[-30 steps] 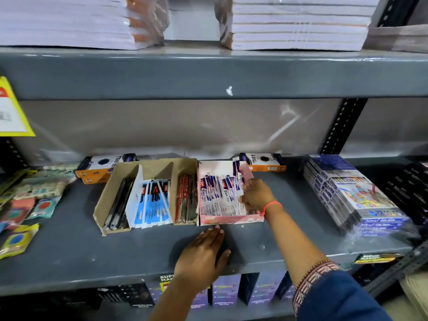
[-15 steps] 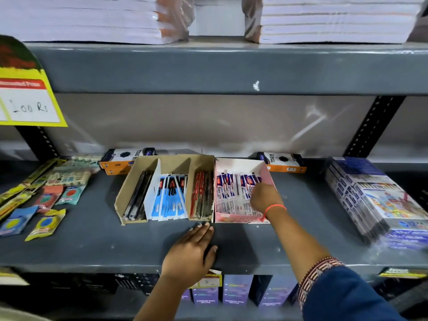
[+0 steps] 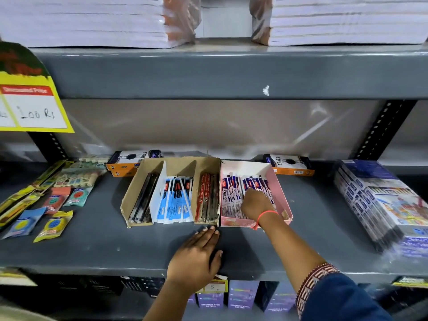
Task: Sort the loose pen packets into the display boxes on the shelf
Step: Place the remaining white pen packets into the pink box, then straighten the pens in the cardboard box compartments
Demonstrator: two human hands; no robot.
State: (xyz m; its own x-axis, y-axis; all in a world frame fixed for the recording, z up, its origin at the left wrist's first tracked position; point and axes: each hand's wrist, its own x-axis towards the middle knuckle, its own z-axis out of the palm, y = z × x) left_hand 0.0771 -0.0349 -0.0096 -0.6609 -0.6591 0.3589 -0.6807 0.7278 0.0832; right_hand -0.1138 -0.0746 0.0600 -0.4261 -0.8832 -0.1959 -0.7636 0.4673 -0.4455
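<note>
A pink display box [image 3: 283, 200] on the grey shelf [image 3: 92, 249] holds white and blue pen packets [image 3: 232, 193]. My right hand [image 3: 256, 203] lies inside it, palm down, fingers pressing on the packets. To its left stands a brown cardboard box [image 3: 134, 195] with three compartments: black pens [image 3: 143, 200], blue and white packets [image 3: 173, 200], red pens [image 3: 207, 200]. My left hand [image 3: 196, 258] rests flat on the shelf in front of the boxes, fingertips near the brown box's front corner.
Small loose packets [image 3: 53, 205] lie at the left of the shelf. Orange boxes [image 3: 129, 161] sit behind the display boxes. A wrapped stack of colour sets [image 3: 382, 202] is at the right. Notebook stacks [image 3: 92, 19] fill the upper shelf; a yellow price tag [image 3: 30, 105] hangs left.
My right hand has gone from the pink box's right edge down onto the packets inside. The box now sits square against the brown box. My left hand stays flat on the shelf.
</note>
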